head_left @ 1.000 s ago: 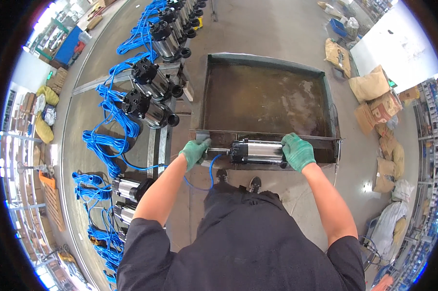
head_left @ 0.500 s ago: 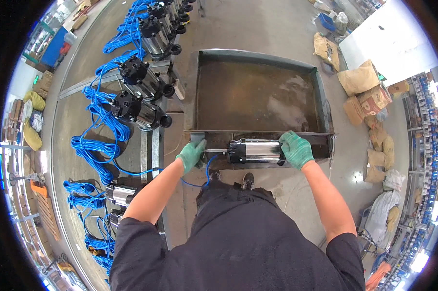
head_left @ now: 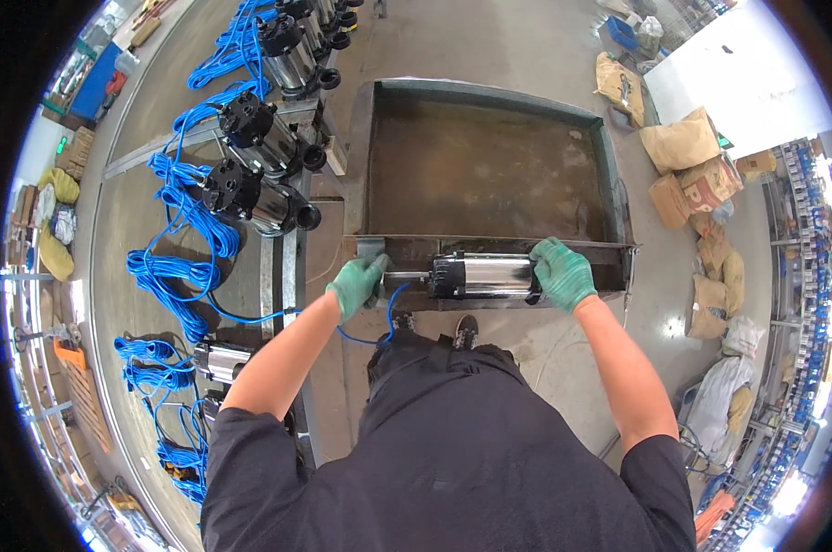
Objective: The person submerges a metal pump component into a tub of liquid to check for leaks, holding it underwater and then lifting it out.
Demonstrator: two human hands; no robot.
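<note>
A submersible pump (head_left: 491, 275) with a polished steel body and black ends lies on its side on the near ledge of a metal water tank (head_left: 485, 243). My right hand (head_left: 564, 272), in a green glove, is closed over the pump's right end. A thin metal rod (head_left: 405, 275) sticks out from its left end. My left hand (head_left: 356, 283), gloved in green too, closes round the outer end of this rod; a dark part below the fingers is mostly hidden. A blue cable (head_left: 387, 321) hangs from the pump's left end and runs left.
Brown, murky water (head_left: 490, 175) lies in the tank. To the left, several upright pumps (head_left: 250, 195) stand along a metal bench (head_left: 288, 262), with coiled blue cables (head_left: 172, 276) beside them. Sacks and cartons (head_left: 701, 175) lie at the right on the floor.
The scene has shifted slightly in view. The pump stays on the ledge, and both hands keep their hold at its two ends.
</note>
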